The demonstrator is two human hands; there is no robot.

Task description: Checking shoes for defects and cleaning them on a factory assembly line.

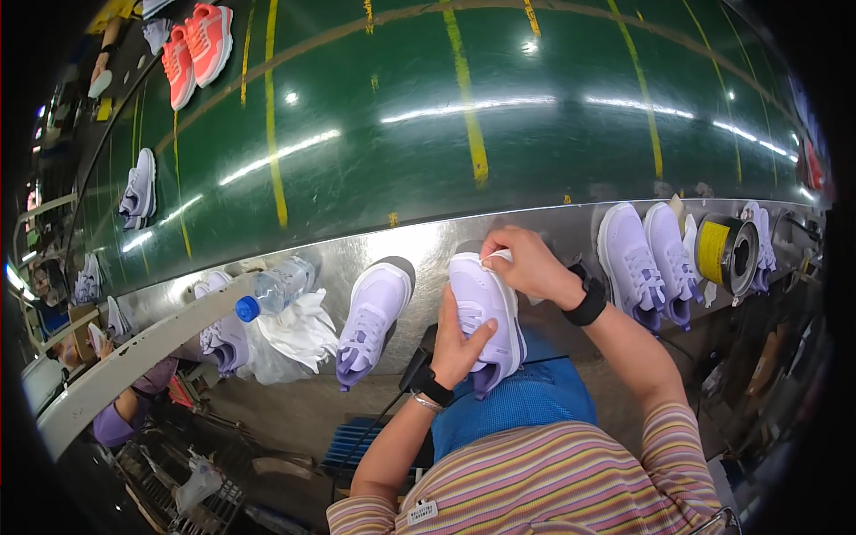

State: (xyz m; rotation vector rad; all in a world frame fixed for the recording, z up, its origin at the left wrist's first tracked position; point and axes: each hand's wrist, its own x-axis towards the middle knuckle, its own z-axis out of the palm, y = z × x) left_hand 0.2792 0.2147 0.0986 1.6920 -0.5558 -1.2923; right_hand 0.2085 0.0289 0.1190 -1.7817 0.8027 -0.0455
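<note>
A lavender sneaker (479,299) with a white sole is in front of me at the edge of the metal ledge, toe pointing away. My left hand (459,343) grips it around the side, thumb across the laces. At the toe, my right hand (526,266) pinches a small white piece of cloth or paper (499,256) against the sole edge. Left of it, a second lavender sneaker (373,321) lies on the ledge, apart from my hands. Both wrists wear black bands.
Beyond the metal ledge (410,241) runs a green conveyor belt (374,169) with coral sneakers (209,45). More lavender sneakers (631,259) and a round tin (727,254) stand right. A water bottle (283,287), white cloths (299,330) and a beige bar (143,366) are left.
</note>
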